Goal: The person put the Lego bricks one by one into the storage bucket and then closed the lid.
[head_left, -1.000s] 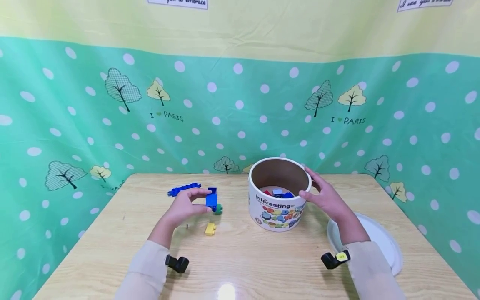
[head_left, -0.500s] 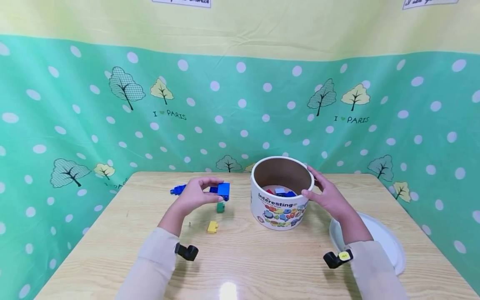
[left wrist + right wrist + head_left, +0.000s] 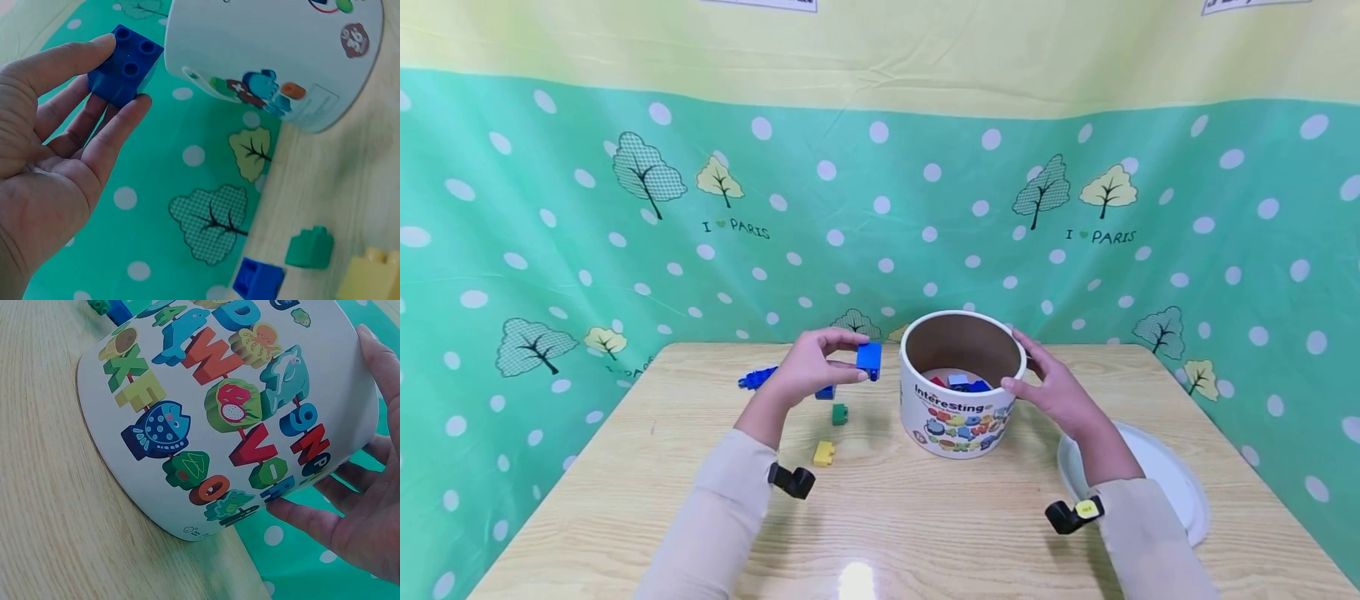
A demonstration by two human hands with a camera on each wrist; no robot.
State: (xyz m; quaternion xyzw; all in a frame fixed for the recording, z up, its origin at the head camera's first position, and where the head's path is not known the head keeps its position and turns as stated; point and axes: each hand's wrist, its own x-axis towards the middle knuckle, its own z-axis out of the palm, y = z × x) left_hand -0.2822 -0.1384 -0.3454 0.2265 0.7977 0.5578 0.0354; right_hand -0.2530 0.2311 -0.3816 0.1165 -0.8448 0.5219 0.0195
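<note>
My left hand (image 3: 808, 367) pinches a blue toy brick (image 3: 868, 357) between thumb and fingertips, just left of the round white bucket (image 3: 951, 425). In the left wrist view the held brick (image 3: 128, 65) shows its studs, apart from the bucket wall. My right hand (image 3: 1060, 392) holds the bucket's right side near the rim, with thumb and fingers spread on the wall. Red, light blue and blue bricks (image 3: 958, 382) lie inside the bucket. On the table below my left hand are a blue brick (image 3: 825, 392), a green brick (image 3: 840, 414) and a yellow brick (image 3: 823, 453).
A row of joined blue pieces (image 3: 757, 377) lies behind my left hand, partly hidden by it. The white lid (image 3: 1168, 483) rests on the table under my right forearm. A green dotted curtain (image 3: 880, 233) hangs behind the wooden table (image 3: 940, 525).
My left hand has lifted the blue brick and carried it rightward, close to the bucket. Another blue brick on the table has come into sight beneath it. My right hand stays on the bucket.
</note>
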